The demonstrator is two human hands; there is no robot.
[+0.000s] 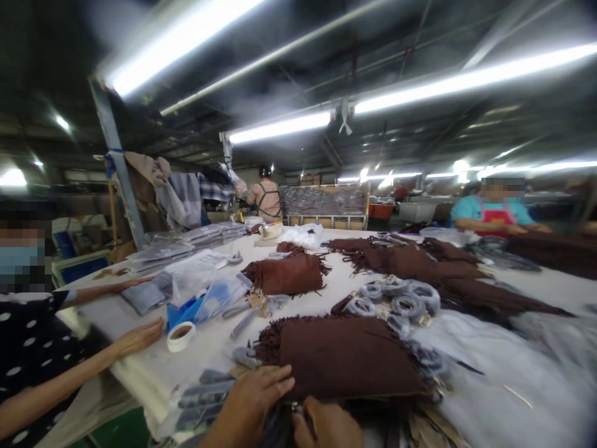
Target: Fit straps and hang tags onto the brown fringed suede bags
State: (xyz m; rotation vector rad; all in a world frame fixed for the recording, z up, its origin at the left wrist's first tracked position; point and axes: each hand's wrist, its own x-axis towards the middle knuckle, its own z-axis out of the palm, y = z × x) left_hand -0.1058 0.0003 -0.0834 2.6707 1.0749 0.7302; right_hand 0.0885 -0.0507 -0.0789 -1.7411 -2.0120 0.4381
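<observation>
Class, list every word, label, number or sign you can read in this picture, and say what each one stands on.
None can be read. The brown fringed piece under the left hand shows no print; the small tag and the plastic bags farther along the table are too blurred to tell.

Dark brown suede bag [345, 358] with fringe along its edges lies flat at the table's near edge.
</observation>
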